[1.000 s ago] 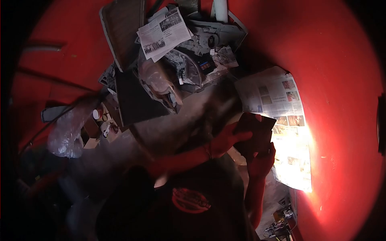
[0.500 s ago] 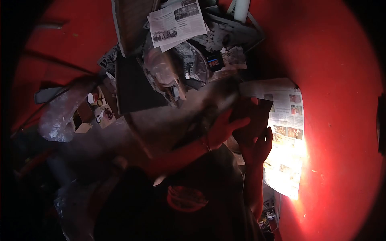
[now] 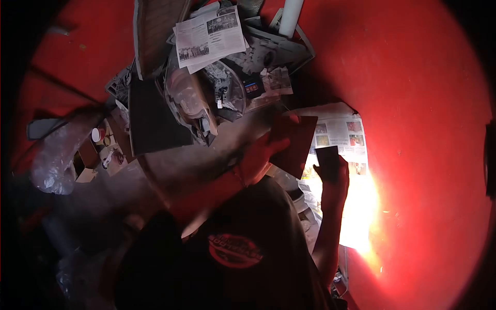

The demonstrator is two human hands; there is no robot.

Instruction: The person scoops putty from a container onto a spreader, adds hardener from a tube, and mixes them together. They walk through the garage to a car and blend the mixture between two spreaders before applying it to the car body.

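Note:
My left hand (image 3: 261,157) is closed on the edge of a dark flat rectangular panel (image 3: 297,143), its thumb across the face. The panel is tilted and in shadow, so its material does not show clearly. To the right, my right hand (image 3: 335,175) grips a smaller dark rectangular piece (image 3: 326,156), whose kind I cannot make out. A narrow bright gap separates this piece from the panel. Behind both hands hangs a newspaper sheet (image 3: 338,126), glaring white in its lower part.
A red wall (image 3: 423,155) rises on the right. Ahead lie more newspaper sheets (image 3: 209,39), a clear plastic-covered item (image 3: 188,95) and a dark board (image 3: 155,119). At left are a cardboard box (image 3: 89,155) with small items and a clear plastic bag (image 3: 54,170).
My hands have moved apart. The right hand has left the panel's lower edge and now shows a small dark piece in its grip. The whole view has shifted, moving the scene leftward.

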